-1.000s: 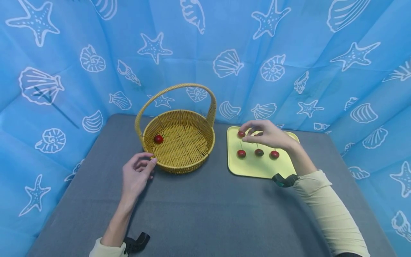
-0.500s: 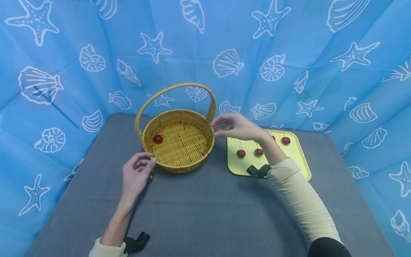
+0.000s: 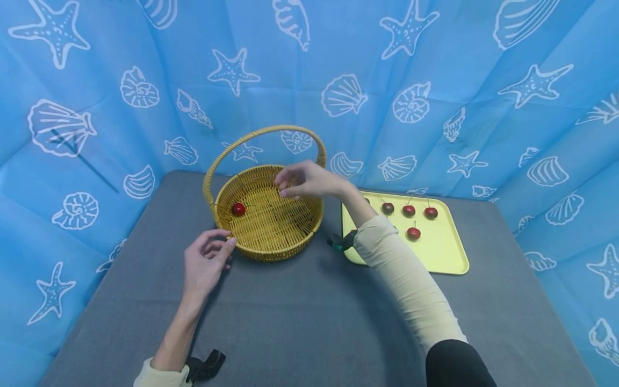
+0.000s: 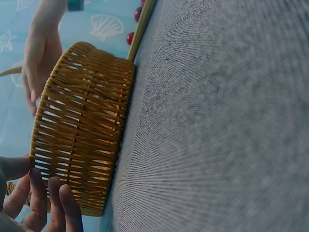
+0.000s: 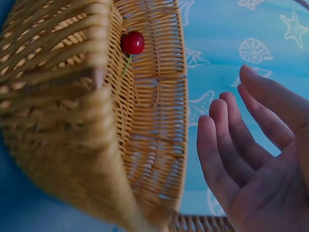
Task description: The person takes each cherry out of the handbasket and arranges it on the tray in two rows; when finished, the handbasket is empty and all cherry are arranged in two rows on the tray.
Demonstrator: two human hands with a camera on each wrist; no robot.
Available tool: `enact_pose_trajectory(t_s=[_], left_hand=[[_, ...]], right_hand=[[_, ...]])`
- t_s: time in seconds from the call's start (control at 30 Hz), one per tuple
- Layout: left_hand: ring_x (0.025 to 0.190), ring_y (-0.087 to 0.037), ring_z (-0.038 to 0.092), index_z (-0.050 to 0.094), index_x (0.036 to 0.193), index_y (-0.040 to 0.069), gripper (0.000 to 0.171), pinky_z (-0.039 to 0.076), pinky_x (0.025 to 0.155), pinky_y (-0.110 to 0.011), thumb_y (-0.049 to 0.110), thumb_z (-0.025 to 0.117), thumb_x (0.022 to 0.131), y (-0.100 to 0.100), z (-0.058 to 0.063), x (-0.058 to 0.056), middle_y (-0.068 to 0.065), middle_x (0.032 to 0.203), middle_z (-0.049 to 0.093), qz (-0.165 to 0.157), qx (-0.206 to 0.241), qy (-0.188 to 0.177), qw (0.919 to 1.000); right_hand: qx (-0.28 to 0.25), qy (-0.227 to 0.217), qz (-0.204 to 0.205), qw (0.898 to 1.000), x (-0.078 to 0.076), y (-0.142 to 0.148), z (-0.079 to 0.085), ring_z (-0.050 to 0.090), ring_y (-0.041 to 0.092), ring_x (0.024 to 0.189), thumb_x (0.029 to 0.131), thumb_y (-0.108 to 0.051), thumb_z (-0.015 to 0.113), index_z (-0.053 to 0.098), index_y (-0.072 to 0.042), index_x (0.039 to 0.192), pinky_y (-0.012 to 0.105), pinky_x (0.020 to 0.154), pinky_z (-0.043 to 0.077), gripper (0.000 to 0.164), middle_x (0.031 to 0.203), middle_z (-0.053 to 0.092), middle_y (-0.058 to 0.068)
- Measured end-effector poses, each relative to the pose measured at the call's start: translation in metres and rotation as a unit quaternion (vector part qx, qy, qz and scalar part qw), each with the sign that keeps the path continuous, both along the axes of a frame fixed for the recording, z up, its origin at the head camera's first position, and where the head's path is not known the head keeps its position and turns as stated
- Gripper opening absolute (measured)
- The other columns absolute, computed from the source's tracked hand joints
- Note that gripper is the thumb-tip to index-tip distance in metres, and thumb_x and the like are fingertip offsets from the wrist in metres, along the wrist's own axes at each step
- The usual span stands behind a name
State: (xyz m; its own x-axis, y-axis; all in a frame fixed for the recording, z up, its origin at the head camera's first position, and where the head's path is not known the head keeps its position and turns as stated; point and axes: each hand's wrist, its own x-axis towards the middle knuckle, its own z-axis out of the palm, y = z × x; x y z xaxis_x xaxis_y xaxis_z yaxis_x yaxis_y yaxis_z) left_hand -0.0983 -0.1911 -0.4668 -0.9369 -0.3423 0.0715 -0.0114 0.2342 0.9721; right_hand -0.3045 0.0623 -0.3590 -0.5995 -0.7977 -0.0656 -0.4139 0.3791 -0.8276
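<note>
A yellow woven basket (image 3: 271, 251) with a tall arched handle stands on the table, one red cherry (image 3: 238, 209) lying inside at its left. My left hand (image 3: 207, 263) pinches the basket's near-left rim between thumb and finger. Over the right part of the basket hovers my right hand (image 3: 309, 180). In the right wrist view, the fingers (image 5: 207, 145) of that hand are spread in a loose curve with nothing between them. To the right lies a yellow tray (image 3: 442, 258) with several stemmed cherries, among them a front one (image 3: 413, 233); my right forearm hides part of it.
A grey cloth (image 3: 290, 322) covers the table. Behind it and at both sides hangs a blue curtain (image 3: 290, 70) with white shells and starfish. The basket's handle (image 3: 263, 130) arches up close to my right hand.
My right hand has moved left from above the tray, past the basket's right rim, to over the basket's inside. The left hand and the basket have stayed in place.
</note>
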Motion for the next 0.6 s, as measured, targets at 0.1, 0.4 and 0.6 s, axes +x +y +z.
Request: enact_pose_trajectory(t_s=[0.1,0.4,0.6], left_hand=[[0.073,-0.017,0.073,0.073,0.122,0.01,0.025,0.065,0.06,-0.03,0.024,0.079,0.102,0.0,0.0,0.0,-0.021,0.093,0.075,0.001,-0.001,-0.002,1.0],[0.073,-0.018,0.073,0.073,0.123,0.011,0.025,0.065,0.061,-0.03,0.025,0.078,0.103,0.0,0.001,0.0,-0.023,0.095,0.076,0.001,-0.003,-0.004,1.0],[0.074,-0.018,0.073,0.073,0.123,0.011,0.026,0.066,0.061,-0.031,0.026,0.079,0.103,-0.001,0.0,-0.001,-0.018,0.093,0.076,-0.001,0.004,-0.005,1.0]], right_hand=[[0.013,-0.009,-0.003,1.0,-0.005,-0.013,-0.005,0.075,0.021,0.1,0.102,-0.016,0.078,0.071,-0.007,0.131,0.035,0.085,0.068,0.031,0.12,0.075,0.012],[-0.001,-0.06,-0.02,0.998,-0.019,-0.041,-0.025,0.071,0.04,0.118,0.103,-0.011,0.074,0.07,-0.003,0.134,0.053,0.1,0.066,0.032,0.121,0.075,0.014],[0.001,-0.091,-0.038,0.995,-0.024,-0.055,-0.037,0.068,0.043,0.127,0.106,-0.008,0.07,0.067,0.002,0.137,0.051,0.104,0.065,0.033,0.126,0.074,0.016]])
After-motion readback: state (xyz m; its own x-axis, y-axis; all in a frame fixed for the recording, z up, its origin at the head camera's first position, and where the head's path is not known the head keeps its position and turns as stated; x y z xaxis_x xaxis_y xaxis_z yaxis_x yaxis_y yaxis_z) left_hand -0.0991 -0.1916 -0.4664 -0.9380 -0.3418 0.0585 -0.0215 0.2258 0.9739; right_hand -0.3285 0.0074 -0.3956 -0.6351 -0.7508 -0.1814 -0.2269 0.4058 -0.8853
